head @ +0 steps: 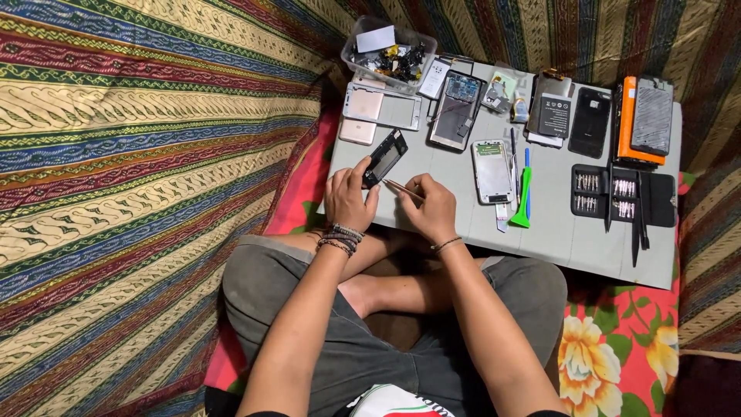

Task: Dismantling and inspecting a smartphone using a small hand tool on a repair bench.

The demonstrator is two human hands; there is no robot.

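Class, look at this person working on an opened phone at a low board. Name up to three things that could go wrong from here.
1. The left hand grips the phone frame tilted up by one end; it could slip.
2. The right hand points thin tweezers at the frame; a jerk might scratch parts inside.
3. The green pry tool and other loose parts lie near the board's front edge and might get knocked off.

A black phone frame, narrow and rectangular with an open middle, is tilting up off the grey board near its front left corner, its lower end lying lowest. Thin metal tweezers are slanting just beside it, tips pointing toward the frame's lower end.
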